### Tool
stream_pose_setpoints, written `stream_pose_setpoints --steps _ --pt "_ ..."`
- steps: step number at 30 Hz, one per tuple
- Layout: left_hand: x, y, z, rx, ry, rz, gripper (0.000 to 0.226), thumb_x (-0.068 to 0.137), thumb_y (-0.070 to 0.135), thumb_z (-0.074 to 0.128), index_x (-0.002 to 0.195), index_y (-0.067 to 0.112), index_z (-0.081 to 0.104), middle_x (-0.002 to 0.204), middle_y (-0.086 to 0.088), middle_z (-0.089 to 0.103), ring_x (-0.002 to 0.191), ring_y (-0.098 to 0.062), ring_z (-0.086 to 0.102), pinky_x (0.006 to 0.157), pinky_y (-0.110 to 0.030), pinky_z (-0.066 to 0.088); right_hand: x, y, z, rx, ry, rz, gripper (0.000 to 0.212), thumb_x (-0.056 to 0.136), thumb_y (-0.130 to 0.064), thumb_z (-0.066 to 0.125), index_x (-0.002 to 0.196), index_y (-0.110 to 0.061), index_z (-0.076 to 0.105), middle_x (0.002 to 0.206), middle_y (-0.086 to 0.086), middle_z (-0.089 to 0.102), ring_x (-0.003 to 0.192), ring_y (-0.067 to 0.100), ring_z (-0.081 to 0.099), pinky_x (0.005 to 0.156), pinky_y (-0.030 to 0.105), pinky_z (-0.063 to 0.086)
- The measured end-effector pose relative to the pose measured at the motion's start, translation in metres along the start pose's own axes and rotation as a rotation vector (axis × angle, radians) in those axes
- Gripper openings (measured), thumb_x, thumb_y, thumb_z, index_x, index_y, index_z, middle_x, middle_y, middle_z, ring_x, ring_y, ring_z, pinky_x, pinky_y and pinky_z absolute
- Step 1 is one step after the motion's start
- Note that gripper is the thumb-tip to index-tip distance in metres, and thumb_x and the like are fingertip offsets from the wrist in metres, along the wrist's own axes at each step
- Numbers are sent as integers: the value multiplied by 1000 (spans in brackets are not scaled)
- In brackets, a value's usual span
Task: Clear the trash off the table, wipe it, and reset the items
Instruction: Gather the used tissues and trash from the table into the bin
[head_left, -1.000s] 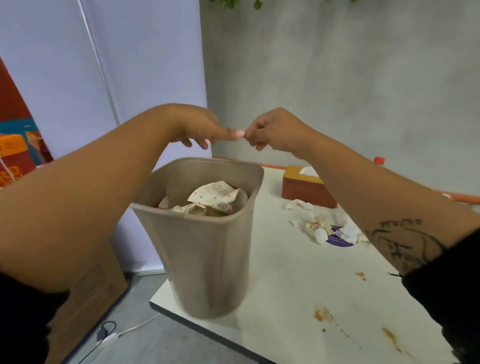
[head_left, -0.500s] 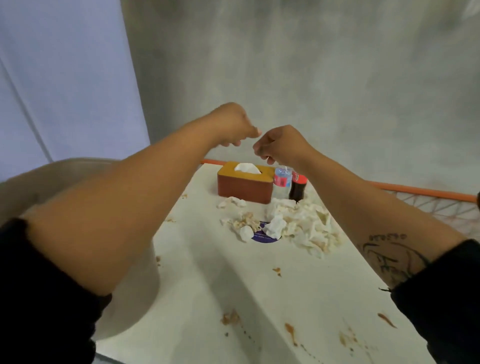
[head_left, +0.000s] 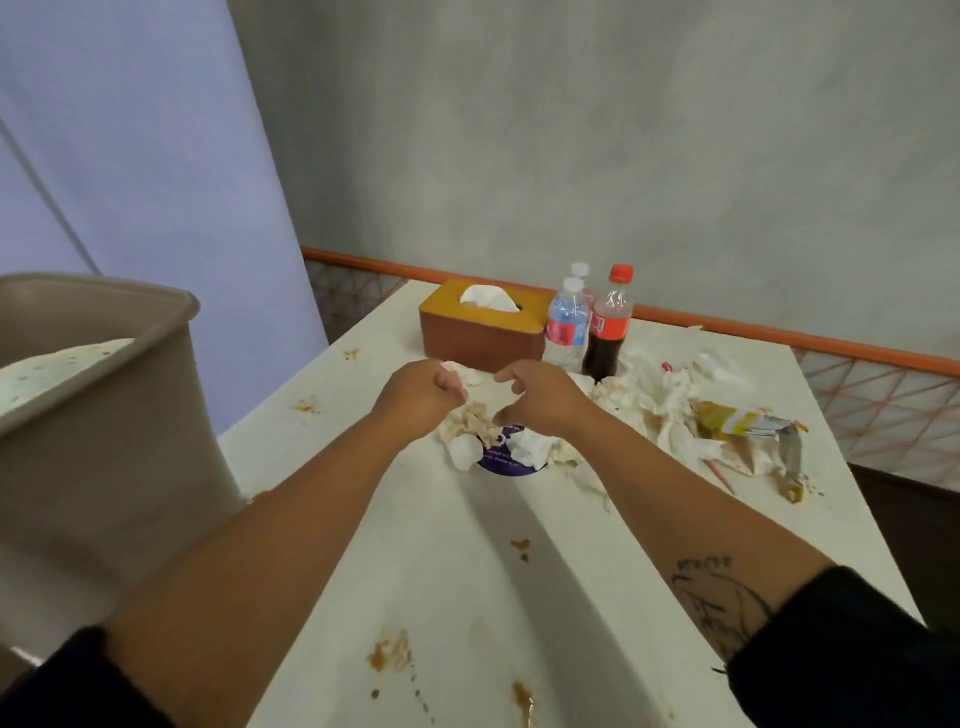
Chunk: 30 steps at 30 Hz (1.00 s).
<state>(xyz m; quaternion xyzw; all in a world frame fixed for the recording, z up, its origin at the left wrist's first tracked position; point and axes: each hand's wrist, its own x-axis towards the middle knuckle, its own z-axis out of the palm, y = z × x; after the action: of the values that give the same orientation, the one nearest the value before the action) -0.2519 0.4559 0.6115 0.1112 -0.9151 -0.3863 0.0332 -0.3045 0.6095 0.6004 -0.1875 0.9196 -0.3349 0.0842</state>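
Tissues (head_left: 524, 447) lie crumpled in a heap toward the table's (head_left: 467, 571) far edge, spreading right to a torn wrapper (head_left: 743, 423) near the right edge. Both hands hang just above the heap: the left hand (head_left: 423, 392) is clenched in a fist with nothing seen in it, the right hand (head_left: 540, 397) loosely hooked and empty. Behind them stand a tissue box (head_left: 483, 327), water bottles (head_left: 569, 325) and a cola bottle (head_left: 608, 327), close together. A bin (head_left: 104, 415) stands at the left edge. Brown stains (head_left: 389, 652) dot the near edge.
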Motion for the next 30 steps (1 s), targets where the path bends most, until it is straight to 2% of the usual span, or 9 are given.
stream_pose_setpoints --steps 1,4,7,11,15,19,22,26,30 --pt "3 -7 1 -8 4 -14 10 87 19 60 83 10 64 107 -10 67 96 -30 63 81 -33 48 4 4 9 -19 -19 -2 62 72 -12 79 128 -15 54 125 6 52 105 17 53 68 16 42" --pt "14 -26 4 -41 31 -41 7 87 15 60 80 16 61 109 -7 67 97 -30 63 85 -34 47 14 9 35 -162 -83 -28 68 75 -14 76 136 -16 47 133 10 46 123 25 45 95 28 40" --pt "24 -41 9 -66 37 -62 5 87 14 59 84 17 61 109 -8 67 97 -30 63 86 -35 49 28 10 52 -266 -147 -12 81 74 -19 76 144 -26 35 133 10 40 125 29 42 100 35 40" --pt "32 -54 12 -51 35 -61 13 90 15 54 94 13 66 109 -7 66 99 -28 61 83 -30 46 51 6 69 -420 -222 -10 85 75 -21 73 146 -34 28 137 7 36 126 30 37 97 38 40" --pt "35 -68 16 -123 56 -89 16 91 15 55 102 14 65 115 -2 64 106 -21 58 83 -24 42 63 6 87 -411 -214 7 47 76 -18 66 121 -29 57 119 5 48 109 28 52 86 37 48" --pt "38 -77 20 -149 83 -111 20 93 12 50 108 12 64 117 -2 63 108 -20 57 85 -23 41 65 4 94 -342 -162 -9 27 76 -10 61 102 -16 66 97 4 54 90 26 57 73 31 47" --pt "38 -80 24 -213 90 -148 20 93 13 49 108 14 62 119 -1 62 107 -20 57 84 -27 44 60 4 87 -251 -114 -8 24 76 -4 61 99 -9 66 93 4 54 85 18 50 68 26 38" --pt "39 -71 28 -286 96 -163 22 94 29 49 109 15 57 120 -3 59 109 -21 54 83 -30 43 46 -7 65 -30 -80 19 30 69 -1 71 96 -12 66 98 2 59 87 16 49 67 24 38" --pt "38 -54 32 -574 56 -180 29 98 36 39 112 16 56 113 -4 60 109 -25 56 89 -34 43 27 -25 45 250 -98 23 32 67 2 74 91 -15 62 95 3 61 74 16 53 60 23 44"
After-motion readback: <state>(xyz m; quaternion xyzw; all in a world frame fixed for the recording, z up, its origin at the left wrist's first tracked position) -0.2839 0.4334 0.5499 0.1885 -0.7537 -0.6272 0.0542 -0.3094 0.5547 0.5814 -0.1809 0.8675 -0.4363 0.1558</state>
